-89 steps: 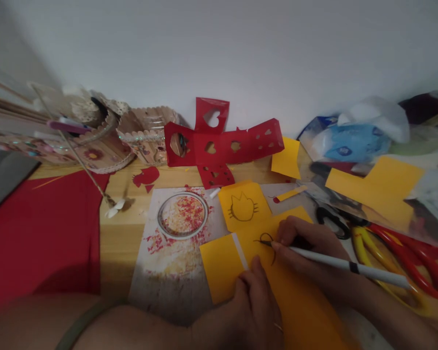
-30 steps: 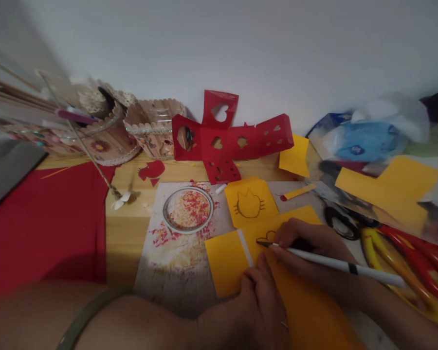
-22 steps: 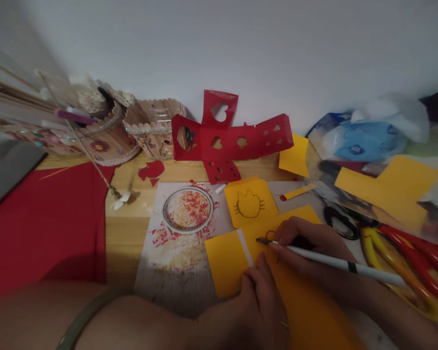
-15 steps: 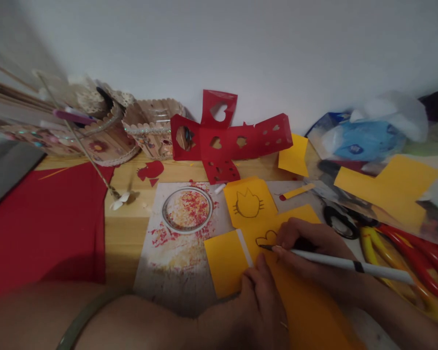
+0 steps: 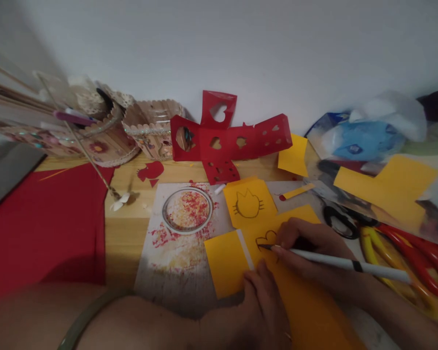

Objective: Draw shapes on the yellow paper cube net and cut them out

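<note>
My right hand point(image 5: 306, 245) grips a slim white marker point(image 5: 350, 261) with a black band. Its dark tip touches the yellow card point(image 5: 302, 291) at the left side of a partly drawn heart outline point(image 5: 268, 236). My left hand point(image 5: 264, 301) lies on the same card just below, fingers extended and pressing on it near a white strip point(image 5: 245, 249). The card's left panel point(image 5: 224, 262) reaches over the stained white board. On the upper panel point(image 5: 251, 187) a cat head with whiskers is drawn in dark line.
A red cut-out box net point(image 5: 226, 141) leans against the wall. Decorated wooden-stick holders point(image 5: 109, 138) stand left, above red card point(image 5: 58, 223). A round rim point(image 5: 187, 210) lies on the spattered board point(image 5: 160, 277). Right are scissors point(image 5: 397, 253), yellow scraps point(image 5: 387, 184) and a blue packet point(image 5: 365, 138).
A short line has been added down the heart's left side. My left hand has slid slightly down and right on the card; my right hand keeps its grip on the marker.
</note>
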A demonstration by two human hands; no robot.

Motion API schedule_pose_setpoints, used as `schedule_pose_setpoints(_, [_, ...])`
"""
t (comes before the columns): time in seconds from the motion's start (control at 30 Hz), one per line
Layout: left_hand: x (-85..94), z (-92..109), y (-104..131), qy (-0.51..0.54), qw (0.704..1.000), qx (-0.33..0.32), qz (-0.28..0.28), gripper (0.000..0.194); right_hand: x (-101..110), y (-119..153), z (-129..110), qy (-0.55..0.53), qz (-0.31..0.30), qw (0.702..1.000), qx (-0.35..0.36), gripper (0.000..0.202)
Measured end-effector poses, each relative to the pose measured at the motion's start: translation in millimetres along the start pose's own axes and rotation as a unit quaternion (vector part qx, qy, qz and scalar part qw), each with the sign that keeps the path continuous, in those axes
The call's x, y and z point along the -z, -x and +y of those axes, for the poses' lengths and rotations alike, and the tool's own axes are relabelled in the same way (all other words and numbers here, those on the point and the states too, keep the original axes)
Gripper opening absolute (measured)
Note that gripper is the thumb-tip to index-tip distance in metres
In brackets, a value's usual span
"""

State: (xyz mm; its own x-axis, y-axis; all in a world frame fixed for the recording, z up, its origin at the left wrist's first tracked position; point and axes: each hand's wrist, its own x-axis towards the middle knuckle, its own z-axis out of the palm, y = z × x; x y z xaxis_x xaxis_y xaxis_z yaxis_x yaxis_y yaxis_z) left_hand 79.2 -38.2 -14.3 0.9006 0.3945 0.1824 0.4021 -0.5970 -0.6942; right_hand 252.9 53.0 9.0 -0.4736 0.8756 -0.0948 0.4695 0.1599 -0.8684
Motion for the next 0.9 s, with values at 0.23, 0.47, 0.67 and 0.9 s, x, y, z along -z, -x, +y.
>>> schedule_pose_setpoints(0.23, [3.8, -13.9, -5.9, 0.021, 1.0, 0.01, 0.009, 0.033, -0.3, -1.1, 1.0, 0.014, -0.01, 1.0, 0.005, 0.019])
schedule_pose_setpoints(0.47, [7.2, -3.6, -6.4, -0.133, 0.982, -0.112, -0.07, 0.042, -3.5, 0.7, 0.8, -0.013, -0.002, 1.0, -0.01, 0.02])
schedule_pose_setpoints(0.67, [10.3, -6.4, -7.0, 0.01, 0.998, -0.017, -0.064, 0.035, -0.7, -1.5, -1.7, -0.004, -0.008, 1.0, -0.004, 0.02])
schedule_pose_setpoints(0.9, [6.2, -2.9, -3.7, -0.002, 0.999, -0.028, -0.045, 0.036, 1.9, 0.8, -2.4, -0.007, -0.043, 0.999, -0.011, 0.022])
